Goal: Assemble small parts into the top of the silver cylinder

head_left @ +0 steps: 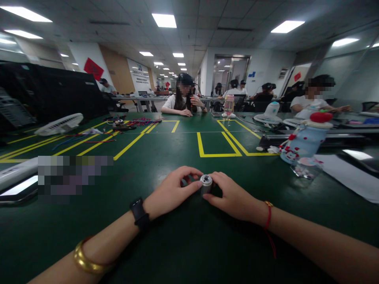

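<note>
"Hands are close together just below centre frame, not touching each other. Right hand (233, 195) has thumb and fingers closed on a small silver cylinder (206, 191). Left hand (176, 187) is right up against its other side, but honestly can't tell if that's a grip or a light touch."

"Looks upright to me. Sitting on the green table (151, 165)?"

"Can't tell, the base is too dark. If it's lifted, I'd guess a loose pinch lets it slip, smooth metal and all. One side pushing harder could tip it too."

"And the red cord (269, 219) dangling lower right? Might catch if that arm drags."

"Yep. Blue bottle (309, 142) at the right is well apart, so only a wide swing would knock it."
</note>
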Demonstrator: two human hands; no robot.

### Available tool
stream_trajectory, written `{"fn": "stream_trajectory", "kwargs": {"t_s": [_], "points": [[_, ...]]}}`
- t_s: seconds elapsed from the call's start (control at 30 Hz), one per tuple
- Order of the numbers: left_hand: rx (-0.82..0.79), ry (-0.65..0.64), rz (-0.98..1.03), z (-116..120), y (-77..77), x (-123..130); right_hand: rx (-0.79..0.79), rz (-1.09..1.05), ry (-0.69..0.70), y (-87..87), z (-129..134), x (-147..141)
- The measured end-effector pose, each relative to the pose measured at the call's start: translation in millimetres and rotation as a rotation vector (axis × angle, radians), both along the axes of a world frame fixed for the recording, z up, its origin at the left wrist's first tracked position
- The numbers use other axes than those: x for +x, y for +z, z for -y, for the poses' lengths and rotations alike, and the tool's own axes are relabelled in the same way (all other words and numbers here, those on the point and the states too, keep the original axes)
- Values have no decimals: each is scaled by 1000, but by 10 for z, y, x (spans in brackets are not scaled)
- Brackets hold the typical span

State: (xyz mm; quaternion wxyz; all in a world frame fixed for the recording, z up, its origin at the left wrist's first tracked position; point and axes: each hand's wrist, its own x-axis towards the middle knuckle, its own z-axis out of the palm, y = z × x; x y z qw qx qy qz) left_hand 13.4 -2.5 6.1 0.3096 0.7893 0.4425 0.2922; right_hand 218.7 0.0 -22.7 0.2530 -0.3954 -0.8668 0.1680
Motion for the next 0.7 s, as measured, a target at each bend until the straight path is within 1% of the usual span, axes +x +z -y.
{"fn": "stream_trajectory", "kwargs": {"t_s": [0.17, 0.4, 0.53, 0.63, 0.7], "points": [[93, -5, 33, 27, 35, 104, 26, 16, 0, -12, -1, -1], [146, 57, 61, 19, 71, 148, 33, 13, 2, -6, -2, -13], [129, 80, 97, 23, 92, 127, 28, 10, -1, -1, 2, -8], [87, 78, 132, 9, 68, 60, 20, 15, -5, 1, 2, -3], [64, 78, 116, -8, 43, -3, 13, 18, -7, 3, 1, 1]]}}
